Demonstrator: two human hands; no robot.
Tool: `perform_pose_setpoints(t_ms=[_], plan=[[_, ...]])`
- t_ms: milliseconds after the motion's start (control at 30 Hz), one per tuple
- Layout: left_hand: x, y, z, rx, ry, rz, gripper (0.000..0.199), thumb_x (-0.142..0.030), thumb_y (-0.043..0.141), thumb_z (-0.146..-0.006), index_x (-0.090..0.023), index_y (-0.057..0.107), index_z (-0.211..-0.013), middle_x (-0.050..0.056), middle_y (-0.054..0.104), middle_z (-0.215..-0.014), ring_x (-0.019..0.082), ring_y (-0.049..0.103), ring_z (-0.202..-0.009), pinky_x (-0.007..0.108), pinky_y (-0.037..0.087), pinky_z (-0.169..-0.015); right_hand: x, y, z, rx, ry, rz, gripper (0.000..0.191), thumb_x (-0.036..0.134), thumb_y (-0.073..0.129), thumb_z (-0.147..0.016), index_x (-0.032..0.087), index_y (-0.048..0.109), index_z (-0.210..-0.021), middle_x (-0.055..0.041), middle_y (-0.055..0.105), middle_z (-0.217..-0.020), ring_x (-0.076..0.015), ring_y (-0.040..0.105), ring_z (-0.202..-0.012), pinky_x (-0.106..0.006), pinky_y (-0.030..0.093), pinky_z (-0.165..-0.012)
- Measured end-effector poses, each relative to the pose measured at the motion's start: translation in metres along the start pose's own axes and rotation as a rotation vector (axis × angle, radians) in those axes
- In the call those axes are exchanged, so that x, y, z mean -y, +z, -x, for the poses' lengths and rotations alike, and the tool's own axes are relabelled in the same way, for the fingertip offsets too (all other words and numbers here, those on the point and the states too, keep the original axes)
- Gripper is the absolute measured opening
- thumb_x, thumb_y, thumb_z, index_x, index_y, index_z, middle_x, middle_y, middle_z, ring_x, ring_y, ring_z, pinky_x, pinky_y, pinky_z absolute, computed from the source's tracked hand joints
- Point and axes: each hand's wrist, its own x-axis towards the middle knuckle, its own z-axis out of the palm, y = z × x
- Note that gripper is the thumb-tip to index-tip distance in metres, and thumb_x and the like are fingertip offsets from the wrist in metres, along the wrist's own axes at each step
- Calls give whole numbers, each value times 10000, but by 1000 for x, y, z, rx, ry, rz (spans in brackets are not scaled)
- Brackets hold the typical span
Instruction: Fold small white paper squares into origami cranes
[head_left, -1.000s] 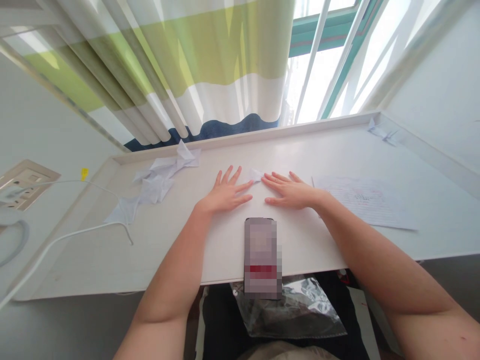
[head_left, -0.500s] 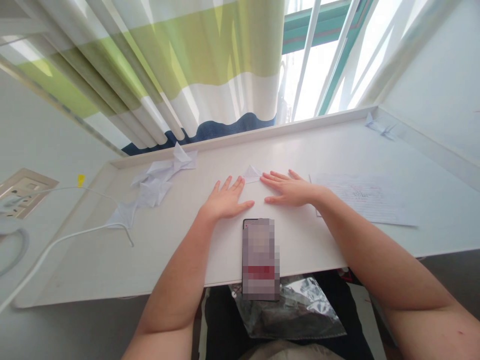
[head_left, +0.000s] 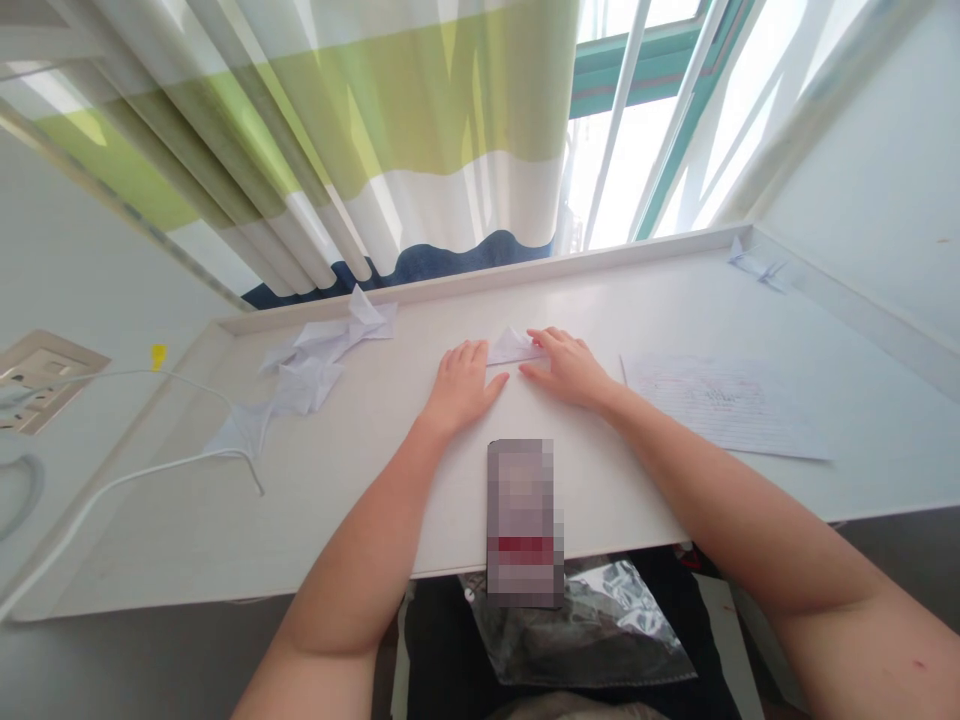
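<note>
A small folded white paper point(head_left: 511, 346) with a raised triangular peak lies on the white desk between my hands. My left hand point(head_left: 463, 383) rests palm down at the paper's left end, its fingers side by side and the thumb stretched out to the right. On the other side, my right hand point(head_left: 568, 367) touches the paper's right end with its fingertips, fingers bent and thumb apart. Part of that end is hidden under the fingers. Nearer to me, a phone point(head_left: 523, 520) with a blurred screen lies at the desk's front edge.
Several folded white papers point(head_left: 307, 370) lie at the left, near a white cable point(head_left: 135, 478). Written sheets point(head_left: 720, 405) are at the right. Small folded papers point(head_left: 756, 264) stand in the back right corner. A clear plastic bag point(head_left: 592, 630) hangs below the front edge.
Both hands have drawn their fingers in from a flatter spread. The right fingers now reach over the paper's right end, and more of the folded paper shows between the hands.
</note>
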Motion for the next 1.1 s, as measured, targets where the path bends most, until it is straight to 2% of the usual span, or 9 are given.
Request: perform_pose_setpoints(t_ms=[67, 200, 333, 500, 600, 700, 867, 1000, 1100], plan=[[-2, 4, -4, -11, 11, 33, 694, -463, 531, -1062, -104, 427, -1647, 235, 467, -1719, 373, 416, -1614, 568, 276, -1360, -1, 6, -5, -59, 40, -1, 570, 378, 652, -967, 187, 607, -1502, -202, 715, -1382, -414, 649, -1299, -619, 512, -1102], [0, 10, -11, -100, 21, 103, 523, -399, 623, -1019, -175, 587, -1490, 179, 638, -1534, 351, 541, -1478, 534, 389, -1297, -5, 11, -12, -86, 51, -26, 330, 325, 639, -950, 210, 737, -1243, -172, 742, -1267, -381, 673, -1215, -560, 536, -1058], [2, 12, -17, -162, 9, 203, 377, -334, 702, -968, -210, 657, -1322, 139, 712, -1366, 334, 615, -1332, 513, 488, -1196, -8, 10, -13, -114, 22, -93, 186, 276, 654, -917, 252, 729, -1086, -112, 755, -1147, -329, 686, -1098, -507, 552, -987], [3, 13, -19, -220, -16, 244, 547, -281, 778, -921, -236, 591, -1434, 127, 687, -1420, 335, 582, -1376, 526, 474, -1217, -6, 6, -9, -122, -60, -129, 49, 252, 709, -884, 266, 692, -927, -91, 751, -1097, -332, 667, -1090, -539, 534, -1004], [3, 10, -17, -263, 25, 183, 396, -271, 767, -947, -258, 675, -1332, 121, 645, -1464, 333, 540, -1433, 527, 427, -1264, -3, 1, -7, -172, -115, -140, 76, 249, 718, -899, 271, 671, -843, -98, 759, -1179, -344, 660, -1168, -574, 512, -1059], [2, 3, -14, -332, 65, 93, 350, -305, 737, -992, -262, 696, -1337, 130, 560, -1587, 342, 453, -1535, 534, 339, -1323, 0, -5, -5, -242, -170, -172, 94, 269, 708, -923, 285, 655, -847, -81, 764, -1318, -358, 650, -1301, -610, 475, -1123], [-2, -4, -12, -358, 191, 84, 332, -368, 640, -1066, -306, 648, -1392, 82, 562, -1657, 327, 381, -1629, 549, 287, -1346, 8, -12, 0, -270, -173, -329, 56, 301, 628, -975, 294, 613, -922, -61, 825, -1149, -312, 724, -1287, -551, 486, -1153], [1, 8, -14, -379, 220, 367, 397, -315, 665, -1042, -271, 553, -1421, 107, 747, -1348, 281, 684, -1308, 497, 463, -1206, 11, -13, 3, -362, -39, -396, 94, 377, 636, -978, 291, 613, -949, -60, 826, -1033, -303, 770, -1074, -536, 541, -1047], [2, 19, -15, -396, 200, 668, 499, -319, 757, -972, -296, 519, -1410, 55, 764, -1154, 246, 743, -1112, 431, 551, -1042, 11, -11, 4, -379, 10, -548, 221, 490, 691, -969, 287, 623, -1024, -21, 787, -865, -261, 742, -838, -478, 574, -864]])
